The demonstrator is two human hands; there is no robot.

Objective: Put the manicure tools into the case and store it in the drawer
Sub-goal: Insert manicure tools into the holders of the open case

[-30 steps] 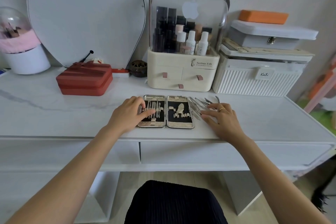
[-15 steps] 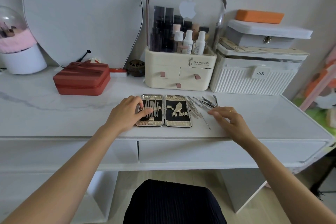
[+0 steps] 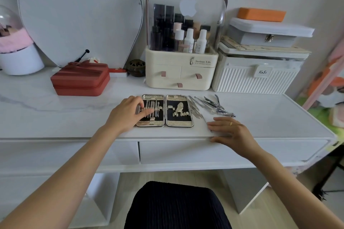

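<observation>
the manicure case (image 3: 164, 110) is gold-toned with a diamond-textured rim and black lining. the loose manicure tools (image 3: 210, 105) are silver. the desk (image 3: 55, 113) is white with faint grey marbling. the zip case (image 3: 81, 80) is brick red. the cosmetic organiser (image 3: 181, 70) is cream with pink pulls. the ribbed storage box (image 3: 256, 78) is white, the block (image 3: 261, 14) orange.
</observation>
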